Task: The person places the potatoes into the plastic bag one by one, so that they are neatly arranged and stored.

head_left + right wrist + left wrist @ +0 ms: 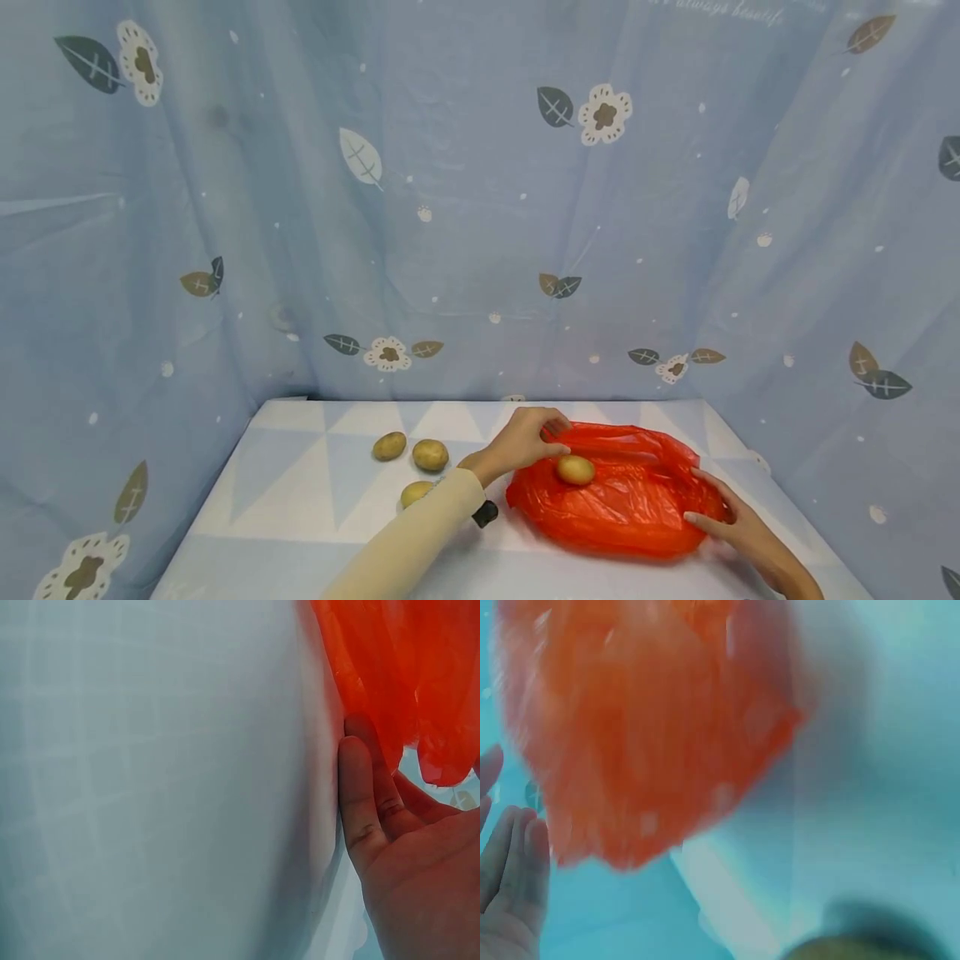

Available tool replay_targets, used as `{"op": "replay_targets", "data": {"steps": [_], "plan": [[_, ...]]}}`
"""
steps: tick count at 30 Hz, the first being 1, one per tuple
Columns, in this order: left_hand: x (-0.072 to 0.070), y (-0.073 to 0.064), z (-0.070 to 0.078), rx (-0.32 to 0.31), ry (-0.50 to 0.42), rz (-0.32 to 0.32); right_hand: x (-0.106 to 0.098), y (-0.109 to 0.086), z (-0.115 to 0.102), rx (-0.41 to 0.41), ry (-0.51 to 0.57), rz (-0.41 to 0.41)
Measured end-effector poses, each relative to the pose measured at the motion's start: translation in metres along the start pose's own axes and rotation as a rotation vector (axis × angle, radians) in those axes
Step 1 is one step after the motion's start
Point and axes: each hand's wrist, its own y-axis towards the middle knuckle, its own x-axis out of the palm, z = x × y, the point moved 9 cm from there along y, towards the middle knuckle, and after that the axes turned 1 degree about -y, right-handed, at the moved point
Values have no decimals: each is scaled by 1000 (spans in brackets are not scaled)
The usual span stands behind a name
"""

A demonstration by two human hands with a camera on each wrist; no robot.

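Observation:
A red plastic bag (615, 521) lies on the table with its mouth spread. One potato (575, 469) is at the bag's left side, just right of the left thumb. My left hand (525, 440) hovers at the bag's left rim, thumb and fingers apart with nothing between them; its fingers (514, 855) look straight in the left wrist view. On the opposite side, my right hand (738, 521) touches the bag's right edge with thumb and fingers spread apart. Its fingers (360, 780) rest against the red plastic in the right wrist view.
To the left of the bag lie more potatoes: one potato (389, 446) at the far left, another potato (431, 455) beside it, and a third potato (415, 493) partly hidden by the left sleeve (420, 533). A blue patterned curtain (480, 208) surrounds the white table (285, 500).

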Motion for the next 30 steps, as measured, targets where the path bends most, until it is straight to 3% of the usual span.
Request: {"op": "replay_targets", "data": {"steps": [4, 9, 15, 20, 30], "plan": [[-24, -9, 1, 49, 35, 13, -1, 1, 0, 2, -8, 2], [-46, -29, -5, 25, 44, 3, -2, 2, 2, 9, -25, 7], [-65, -54, -13, 18, 74, -5, -1, 2, 3, 4, -22, 25], [-81, -75, -11, 27, 106, -18, -1, 0, 1, 0, -24, 30], [-103, -121, -19, 1, 142, -4, 0, 0, 4, 1, -2, 4]]}}
